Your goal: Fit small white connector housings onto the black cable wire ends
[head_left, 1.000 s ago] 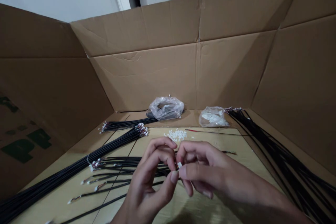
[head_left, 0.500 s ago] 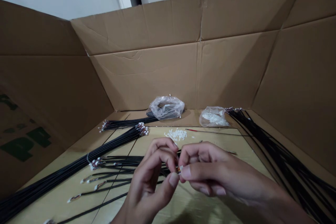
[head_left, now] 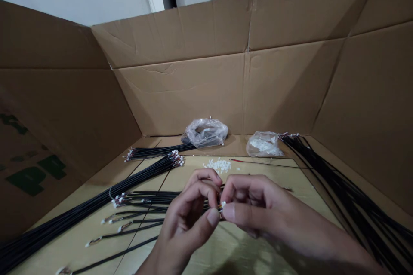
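1. Cardboard walls [head_left: 193,94] stand around the work surface.
2. A thick bundle of black cables [head_left: 97,201] runs along the left side.
3. The right hand [head_left: 263,206] is curled, its thumb and forefinger pinching a white connector.
4. The left hand [head_left: 190,217] is half-curled, thumb and forefinger nearly meeting at coloured wires; whether they grip these, I cannot tell.
5. The coloured wires [head_left: 220,208] show between both hands' fingertips.
6. The white connector [head_left: 223,204] sits between the hands, at the right thumb tip.
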`<state>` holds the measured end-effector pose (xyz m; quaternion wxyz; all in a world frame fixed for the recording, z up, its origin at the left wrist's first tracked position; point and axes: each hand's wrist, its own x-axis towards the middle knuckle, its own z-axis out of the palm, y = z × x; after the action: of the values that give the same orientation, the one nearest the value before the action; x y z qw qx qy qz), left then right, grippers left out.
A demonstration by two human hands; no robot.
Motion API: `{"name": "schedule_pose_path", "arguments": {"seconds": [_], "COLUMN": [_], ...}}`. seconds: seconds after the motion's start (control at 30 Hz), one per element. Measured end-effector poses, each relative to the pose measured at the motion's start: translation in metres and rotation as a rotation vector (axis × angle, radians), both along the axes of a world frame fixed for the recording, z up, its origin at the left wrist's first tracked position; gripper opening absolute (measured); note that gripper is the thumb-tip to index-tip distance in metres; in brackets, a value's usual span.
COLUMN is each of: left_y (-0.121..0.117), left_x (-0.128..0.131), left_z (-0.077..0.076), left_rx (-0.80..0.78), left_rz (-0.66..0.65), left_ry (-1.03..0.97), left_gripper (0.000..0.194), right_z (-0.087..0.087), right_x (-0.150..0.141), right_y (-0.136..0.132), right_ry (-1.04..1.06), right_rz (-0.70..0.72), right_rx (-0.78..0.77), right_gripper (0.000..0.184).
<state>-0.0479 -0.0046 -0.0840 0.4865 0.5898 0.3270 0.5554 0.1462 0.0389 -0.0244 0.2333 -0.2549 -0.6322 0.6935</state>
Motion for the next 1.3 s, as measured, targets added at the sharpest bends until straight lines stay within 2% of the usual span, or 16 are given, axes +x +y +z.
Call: {"name": "schedule_pose_path", "arguments": {"seconds": [0.13,0.2,0.27,0.33,0.6,0.73,0.83,0.97,1.03,1.1,1.17,1.3], "left_y": [0.005,0.007,0.007,0.006,0.001,-0.002,-0.006,-0.011,-0.013,-0.015,-0.016,-0.017], "left_x": [-0.001,-0.002,-0.002,-0.002,0.007,0.007,0.005,0.002,0.001,0.0,0.0,0.0], "left_z": [-0.003,-0.004,-0.004,-0.002,0.005,0.004,0.006,0.013,0.016,0.019,0.021,0.03], "left_rx": [-0.047,-0.069,-0.089,-0.113,-0.168,-0.171,-0.134,0.045,0.164,0.28,0.388,0.566], "left_rz": [-0.036,-0.055,-0.072,-0.087,-0.126,-0.106,-0.052,0.128,0.24,0.328,0.397,0.473], "left_ry": [-0.074,-0.1,-0.122,-0.135,-0.209,-0.225,-0.203,0.058,0.207,0.329,0.445,0.661], "left_gripper": [0.027,0.028,0.03,0.031,0.03,0.027,0.022,0.018,0.016,0.013,0.011,0.014], "right_z": [0.0,-0.003,-0.006,-0.009,-0.01,-0.013,-0.016,-0.018,-0.017,-0.016,-0.016,-0.017], "right_x": [0.004,0.008,0.01,0.012,0.009,0.007,0.004,-0.002,-0.004,-0.007,-0.009,-0.012], "right_y": [-0.007,-0.008,-0.007,-0.005,0.007,0.007,0.003,0.0,0.001,0.003,0.006,0.009], "right_ry": [-0.172,-0.21,-0.177,-0.108,0.069,0.132,0.157,0.105,0.111,0.138,0.139,0.112], "right_rz": [-0.153,-0.191,-0.184,-0.145,-0.054,-0.099,-0.171,-0.187,-0.149,-0.102,-0.074,-0.07], "right_rx": [0.498,0.734,0.899,0.981,1.1,1.191,1.006,0.527,0.264,0.082,0.005,-0.054], "right_gripper": [0.005,0.009,0.009,0.003,0.022,0.024,0.013,0.019,0.025,0.031,0.033,0.036]}}
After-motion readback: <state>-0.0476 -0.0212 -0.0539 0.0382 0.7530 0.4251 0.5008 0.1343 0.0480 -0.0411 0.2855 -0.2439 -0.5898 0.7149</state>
